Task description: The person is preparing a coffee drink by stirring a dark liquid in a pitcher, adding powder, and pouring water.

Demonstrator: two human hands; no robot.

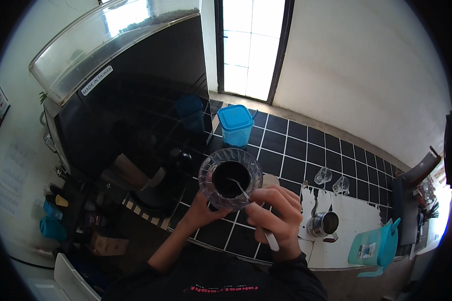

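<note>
Spoon [272, 242] and ribbed vessel [210, 190] are each in a hand. The right hand [278, 215] pinches the slim metal handle narrowly, its fingers curled around it, with the flattened end poking out below the knuckles. The left hand [205, 212] is cupped around the lower left side of the vessel, its thumb lying along the near side beneath the rim; how far the hidden fingers close around it cannot be told.

The vessel is clear, with a wide, flared and ridged rim. Its round middle looks almost black, though whether that is liquid or something loose is unclear. It is held in front of the person's chest, over the near part of the black tiled counter [266, 138], just on the near side of a blue-lidded container [236, 131].

The vessel's mouth faces up toward the camera, so its upright axis appears strongly foreshortened. The spoon's long axis runs diagonally: its inner end points into the dark middle, away from the person and leftward, while the handle end points back toward the person and to the right.
</note>
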